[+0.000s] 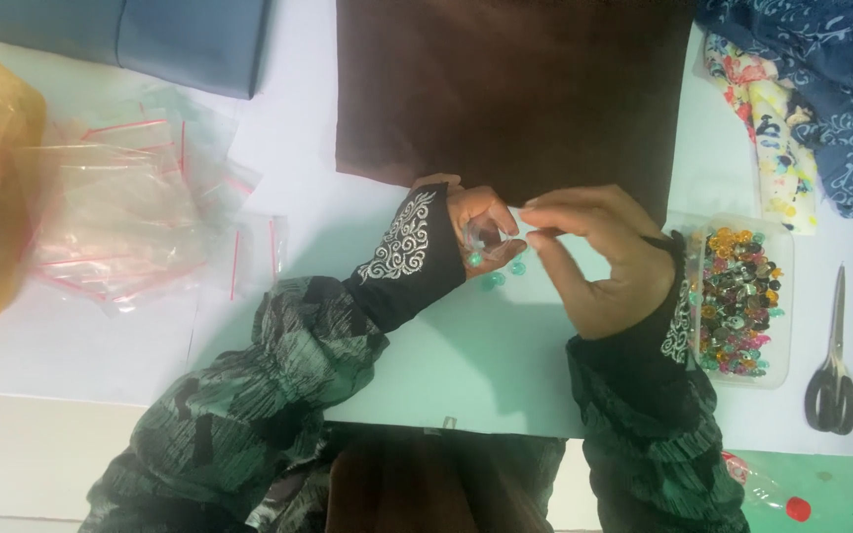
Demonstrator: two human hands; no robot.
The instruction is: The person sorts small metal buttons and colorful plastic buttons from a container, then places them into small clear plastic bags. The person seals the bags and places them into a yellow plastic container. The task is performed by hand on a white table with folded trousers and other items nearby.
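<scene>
— What covers the arms?
— Loose sleeves (249, 395), dark green-grey with streaky black marks.
— And at the wrists?
— Snug black cuffs (407, 262) with white swirling embroidery, reaching onto the left hand (476, 225) and right hand (599, 259).

You have one view only, from the camera on your head, looking almost straight down and close on the white table (466, 365). Your fingers (555, 212) sit near the picture's centre. Beyond the fingertips lies the brown cloth (505, 89); the bead tray (742, 296) lies right of them, the clear bags (130, 217) well left.
</scene>
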